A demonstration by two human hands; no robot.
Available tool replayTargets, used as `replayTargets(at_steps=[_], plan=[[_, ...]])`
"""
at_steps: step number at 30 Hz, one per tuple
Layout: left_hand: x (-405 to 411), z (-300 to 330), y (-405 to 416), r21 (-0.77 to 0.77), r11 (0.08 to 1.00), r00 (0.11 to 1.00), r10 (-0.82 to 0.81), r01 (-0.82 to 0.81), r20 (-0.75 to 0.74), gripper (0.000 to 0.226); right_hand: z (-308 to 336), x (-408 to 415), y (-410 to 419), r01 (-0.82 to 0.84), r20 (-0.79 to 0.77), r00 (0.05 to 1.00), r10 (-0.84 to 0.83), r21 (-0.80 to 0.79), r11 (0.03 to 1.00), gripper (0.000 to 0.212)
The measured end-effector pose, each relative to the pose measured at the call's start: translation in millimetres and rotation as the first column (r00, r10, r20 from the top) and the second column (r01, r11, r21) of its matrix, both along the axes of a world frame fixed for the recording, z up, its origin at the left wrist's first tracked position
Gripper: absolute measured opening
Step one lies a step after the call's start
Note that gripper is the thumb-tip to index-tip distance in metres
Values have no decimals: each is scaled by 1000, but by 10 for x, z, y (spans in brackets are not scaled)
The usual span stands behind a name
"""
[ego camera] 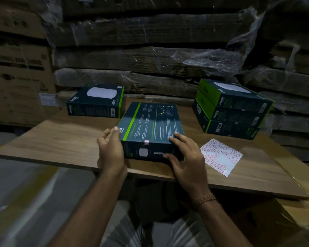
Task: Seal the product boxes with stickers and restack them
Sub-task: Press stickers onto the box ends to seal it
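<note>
left hand (111,150) curled on dark green-striped cardboard box (151,130) | right hand (184,158) grips near corner | pink sticker (146,142) may peel if dragged | box could slip off wooden table (64,139) near edge

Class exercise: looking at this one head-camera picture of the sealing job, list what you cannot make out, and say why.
- Small print on the box: too small, dim.
- Box's far side, any sticker there: hidden by the box.
- Left hand fingertips: blurred.
- Sticker sheet markings: too small.
- Stack labels: dark, blurred.
</note>
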State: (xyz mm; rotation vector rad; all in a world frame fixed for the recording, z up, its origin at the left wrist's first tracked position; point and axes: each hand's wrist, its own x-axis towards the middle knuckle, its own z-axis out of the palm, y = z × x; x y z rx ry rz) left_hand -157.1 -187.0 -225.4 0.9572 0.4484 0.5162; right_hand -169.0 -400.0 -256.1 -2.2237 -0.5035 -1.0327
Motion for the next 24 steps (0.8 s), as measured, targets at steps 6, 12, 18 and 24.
replayTargets(at_steps=[6,12,18,24], plan=[[-269,45,-152,-70,993,994,101,-99,31,51,-7,-116,75,-6,56,998,2,71,997,52],[-505,87,-594,-58,994,994,-98,95,-41,98,-15,-150,191,35,142,989,-43,59,998,46],[-392,94,-912,-329,859,911,-413,392,7,62,-75,-137,314,103,157,981,-113,73,992,42],[-218,116,-819,-254,913,931,-353,320,-93,71,32,-162,195,-20,160,987,4,100,995,33]])
